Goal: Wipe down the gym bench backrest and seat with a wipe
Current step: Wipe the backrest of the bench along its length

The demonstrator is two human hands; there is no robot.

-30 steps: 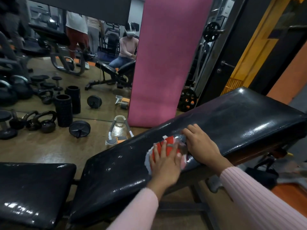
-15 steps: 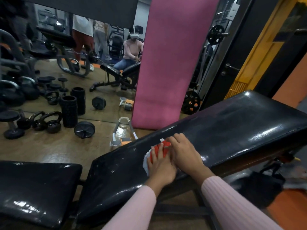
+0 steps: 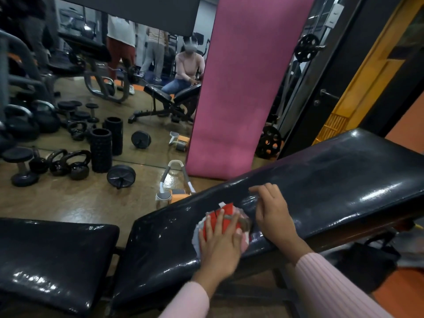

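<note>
Still fetching a wipe: left hand (image 3: 221,242) flat on the wipe pack (image 3: 226,218) at the backrest's (image 3: 332,180) near edge; right hand (image 3: 274,211) seemingly pinching something. Next: pull free, wipe.

Two bare hands, pale pink ribbed knit sleeves (image 3: 332,288) reaching the wrists

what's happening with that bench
A person is at a shiny black padded gym bench backrest. The left hand presses flat on a red and white wipes packet lying on it. The right hand rests beside the packet, seemingly pinching something thin and clear. The black seat pad sits untouched.
</note>
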